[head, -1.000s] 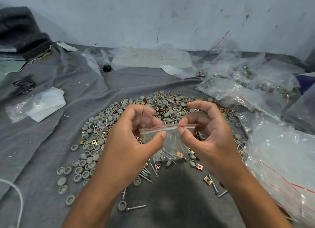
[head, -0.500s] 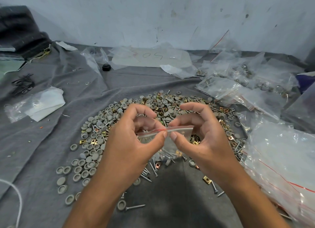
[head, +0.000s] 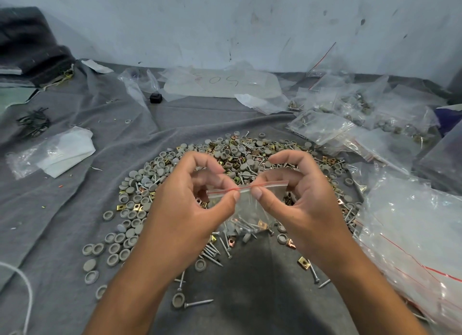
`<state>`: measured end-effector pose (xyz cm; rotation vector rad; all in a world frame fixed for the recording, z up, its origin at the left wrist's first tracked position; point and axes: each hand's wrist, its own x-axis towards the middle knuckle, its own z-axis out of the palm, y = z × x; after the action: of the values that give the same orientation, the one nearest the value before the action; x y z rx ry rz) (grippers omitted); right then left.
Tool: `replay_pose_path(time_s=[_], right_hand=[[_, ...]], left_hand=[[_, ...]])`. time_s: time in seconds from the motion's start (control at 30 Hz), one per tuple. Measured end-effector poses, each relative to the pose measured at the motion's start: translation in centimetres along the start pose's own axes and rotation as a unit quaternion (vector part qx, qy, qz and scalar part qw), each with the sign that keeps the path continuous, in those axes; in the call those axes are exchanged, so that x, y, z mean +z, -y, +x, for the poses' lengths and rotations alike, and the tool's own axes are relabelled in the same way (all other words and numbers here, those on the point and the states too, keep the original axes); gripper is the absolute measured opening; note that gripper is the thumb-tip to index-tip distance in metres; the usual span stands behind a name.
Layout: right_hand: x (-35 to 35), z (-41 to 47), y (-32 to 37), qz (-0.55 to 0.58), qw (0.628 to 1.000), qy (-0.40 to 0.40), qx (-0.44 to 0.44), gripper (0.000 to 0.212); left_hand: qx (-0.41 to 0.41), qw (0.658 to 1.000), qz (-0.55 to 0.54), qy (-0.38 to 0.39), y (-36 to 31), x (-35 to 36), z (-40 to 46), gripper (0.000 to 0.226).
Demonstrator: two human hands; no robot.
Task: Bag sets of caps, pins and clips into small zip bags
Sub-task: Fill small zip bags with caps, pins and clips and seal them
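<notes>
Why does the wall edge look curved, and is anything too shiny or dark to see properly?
Head view: the wide-angle lens bends the straight lines; a soft shadow darkens the grey cloth below the hands; glare whitens the big plastic bags at the right; the small zip bag reads sharp.

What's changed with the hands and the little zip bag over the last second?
The right hand slid its pinch leftward along the red zip line of the small zip bag, meeting the left hand near the middle. Both hands kept pinching the bag's top; its contents and the pile on the cloth stayed put.
</notes>
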<state>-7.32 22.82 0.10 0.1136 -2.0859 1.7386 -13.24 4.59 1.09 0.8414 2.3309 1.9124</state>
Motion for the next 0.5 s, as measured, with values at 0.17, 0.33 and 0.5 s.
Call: replay_pose_path(time_s=[0.17, 0.33, 0.5], right_hand=[[-0.9, 0.3, 0.2, 0.012, 1.0, -0.02, 0.008, 0.045], [-1.7, 0.5, 0.0, 0.003, 1.0, -0.014, 0.016, 0.05], [-2.0, 0.5, 0.0, -0.004, 1.0, -0.004, 0.027, 0.048]], left_hand=[[-0.024, 1.0, 0.012, -0.014, 0.3, -0.8, 0.1, 0.037], [-0.02, 0.999, 0.022, -0.028, 0.0, -1.2, 0.0, 0.038], [-0.028, 0.999, 0.008, -0.031, -0.2, -1.3, 0.1, 0.039]])
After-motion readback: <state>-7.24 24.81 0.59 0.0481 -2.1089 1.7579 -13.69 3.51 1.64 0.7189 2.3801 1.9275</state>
